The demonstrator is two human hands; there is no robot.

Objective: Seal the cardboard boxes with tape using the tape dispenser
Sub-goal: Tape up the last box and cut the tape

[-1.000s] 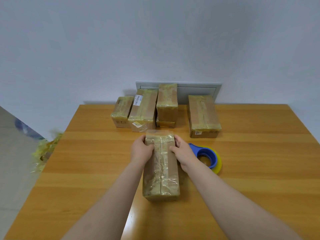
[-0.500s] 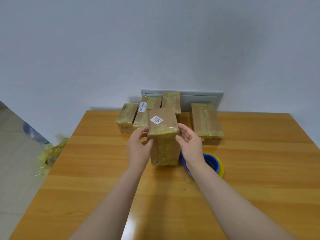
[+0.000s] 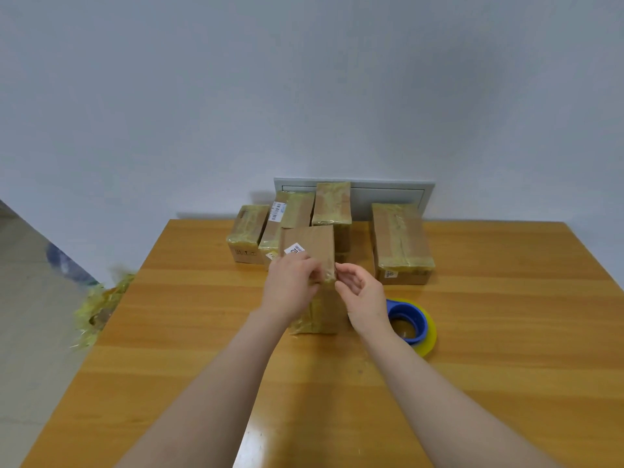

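- Left hand point(image 3: 290, 282): fingers curled over the near top edge of the upright cardboard box point(image 3: 314, 244), mid-table point(image 3: 506, 349).
- Right hand point(image 3: 363, 295): fingers loosely curled, tips at the box's right edge; grip unclear.
- Tape dispenser point(image 3: 410, 322): beside the right wrist, well inside the table's right edge.

bare wooden table point(image 3: 209, 336) at left and front, taped boxes point(image 3: 400, 239) crowding the rear, tape dispenser point(image 3: 412, 321) at right

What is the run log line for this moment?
box: upright; left hand: grips box; right hand: at box edge; dispenser: on table
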